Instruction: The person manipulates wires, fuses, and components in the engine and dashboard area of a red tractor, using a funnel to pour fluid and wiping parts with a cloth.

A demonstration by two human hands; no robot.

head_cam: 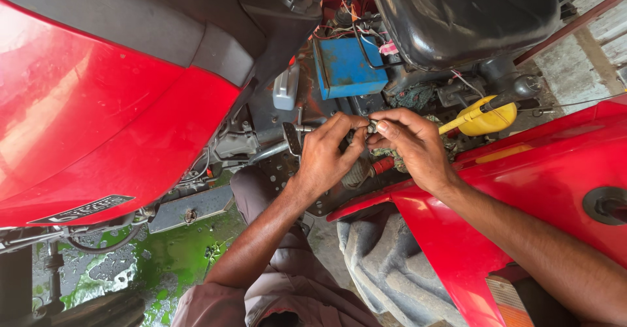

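While both hands pinch it, small metal part (pixel 371 128) shows.

A long, narrow black badge plate (pixel 81 209) with pale lettering lies slanted on the lower edge of the red tractor hood (pixel 98 124), at about eight o'clock in the view. No package, sign or screen shows anywhere else.
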